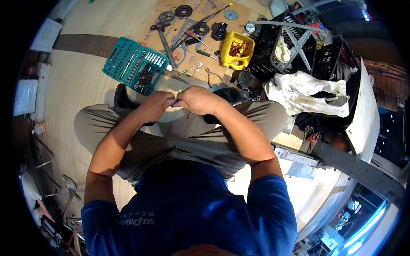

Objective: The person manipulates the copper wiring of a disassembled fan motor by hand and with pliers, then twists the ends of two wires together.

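Observation:
My left hand (pixel 158 103) and my right hand (pixel 195 100) meet between my knees, fingers closed on something small that I cannot make out. Just beyond them lies an open teal socket set (pixel 121 59) with rows of silver sockets and a dark toothed disc (pixel 144 77) in it. On the cardboard (pixel 188 64) beyond my hands are pliers (pixel 212 76), a small wrench (pixel 190 70), a black-handled screwdriver (pixel 206 54), a red-handled screwdriver (pixel 194 36) and a large hammer-like tool (pixel 165 42).
A yellow cut-open jug (pixel 237 59) holds small rusty pieces. Black crates (pixel 267 32), a metal can (pixel 244 79) and white cloth (pixel 307 89) fill the right side. Several round metal parts (pixel 230 15) lie at the back. A metal beam (pixel 337 158) runs along the lower right.

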{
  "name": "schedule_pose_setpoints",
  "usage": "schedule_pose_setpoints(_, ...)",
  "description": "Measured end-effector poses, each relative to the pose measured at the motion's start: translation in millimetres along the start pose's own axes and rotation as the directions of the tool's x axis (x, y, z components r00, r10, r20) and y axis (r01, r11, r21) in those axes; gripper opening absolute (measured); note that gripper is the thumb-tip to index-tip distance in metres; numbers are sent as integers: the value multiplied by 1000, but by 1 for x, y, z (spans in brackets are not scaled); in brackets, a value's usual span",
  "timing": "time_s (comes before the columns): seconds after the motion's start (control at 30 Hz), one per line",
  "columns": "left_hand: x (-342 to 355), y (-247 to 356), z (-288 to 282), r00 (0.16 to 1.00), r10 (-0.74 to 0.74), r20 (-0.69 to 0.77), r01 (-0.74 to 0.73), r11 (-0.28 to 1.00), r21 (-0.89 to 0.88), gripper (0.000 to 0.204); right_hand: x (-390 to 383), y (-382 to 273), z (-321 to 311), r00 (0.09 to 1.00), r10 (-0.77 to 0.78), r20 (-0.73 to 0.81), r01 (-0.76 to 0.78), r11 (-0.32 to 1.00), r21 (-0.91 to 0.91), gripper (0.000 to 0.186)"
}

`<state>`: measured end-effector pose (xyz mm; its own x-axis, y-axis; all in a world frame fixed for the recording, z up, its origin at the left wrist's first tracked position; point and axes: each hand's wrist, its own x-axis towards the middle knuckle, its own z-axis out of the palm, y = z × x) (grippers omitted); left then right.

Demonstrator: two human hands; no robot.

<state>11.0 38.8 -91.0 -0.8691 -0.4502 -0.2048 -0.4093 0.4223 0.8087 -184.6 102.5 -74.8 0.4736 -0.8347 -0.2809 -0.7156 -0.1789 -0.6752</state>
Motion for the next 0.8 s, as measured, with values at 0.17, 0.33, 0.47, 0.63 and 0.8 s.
schedule_pose_setpoints(0.17,-9,-7,0,999,49,14,-49,998,-27,14,-4,-4,17,998,-17,-61,17,1000,-7,32)
schedule_pose_setpoints(0.33,-15,-5,-1,993,103,62,-100,994,-42,11,-12,-8,26,994,16,-107,9,973,232,20)
schedule_pose_setpoints(0.47,-23,-3,-8,991,113,71,-117,992,56,14,-17,-12,25,993,37,-111,-29,997,74,14)
schedule_pose_setpoints(0.63,-8,-1,-37,900,-251,358,336,920,-200,21,-15,-3,32,969,-26,-245,33,999,21,14)
schedule_pose_setpoints(0.8,-8,-25,-28,895,-227,383,307,938,-161,17,-16,-4,30,977,-28,-210,19,999,-44,16)
